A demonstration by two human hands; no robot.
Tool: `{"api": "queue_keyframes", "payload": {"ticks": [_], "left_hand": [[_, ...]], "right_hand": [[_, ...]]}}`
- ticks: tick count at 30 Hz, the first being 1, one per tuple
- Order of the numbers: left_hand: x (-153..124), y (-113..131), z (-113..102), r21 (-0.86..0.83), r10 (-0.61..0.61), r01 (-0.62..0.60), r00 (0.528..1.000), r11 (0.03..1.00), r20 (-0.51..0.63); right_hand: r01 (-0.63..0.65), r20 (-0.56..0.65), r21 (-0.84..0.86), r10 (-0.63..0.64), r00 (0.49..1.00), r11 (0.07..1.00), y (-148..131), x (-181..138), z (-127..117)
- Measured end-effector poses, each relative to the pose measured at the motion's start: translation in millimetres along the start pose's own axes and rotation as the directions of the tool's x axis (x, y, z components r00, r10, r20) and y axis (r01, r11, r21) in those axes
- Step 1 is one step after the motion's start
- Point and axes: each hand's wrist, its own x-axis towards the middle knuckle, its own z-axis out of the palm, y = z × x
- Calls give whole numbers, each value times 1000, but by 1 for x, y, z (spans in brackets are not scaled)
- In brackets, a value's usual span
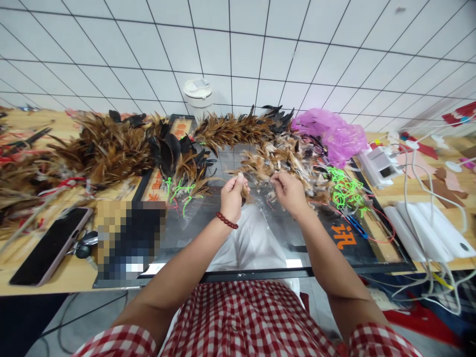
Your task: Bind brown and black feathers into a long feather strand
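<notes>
My left hand is closed around a small bunch of brown feathers, held upright over the glass sheet. A red bead bracelet sits on that wrist. My right hand is just to the right, fingers pinched at the edge of a loose pile of brown and white feathers; what it pinches is too small to make out. Both hands are a few centimetres apart.
Large heaps of brown and black feathers cover the table's left and back. Green cords, a pink plastic bag, a white cup, a phone, scissors and white cables lie around.
</notes>
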Motion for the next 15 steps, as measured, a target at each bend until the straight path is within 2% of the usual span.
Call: {"api": "queue_keyframes", "payload": {"ticks": [3,6,8,11,15], "left_hand": [[2,0,-1,-2,47,-47,998,999,-30],[3,-1,-2,31,84,-83,996,996,-34],[2,-1,-2,94,97,-94,995,991,-25],[-2,1,-2,245,140,-141,990,959,20],[-10,7,0,438,238,-302,951,847,196]], "right_hand": [[182,157,5,-180,971,983,5,1,-5],[247,201,132,-270,942,960,8,0,-6],[220,176,169,-249,952,961,9,-1,-6],[132,114,180,-154,981,975,7,-2,-8],[123,43,178,-132,990,976,1,-2,-14]]}}
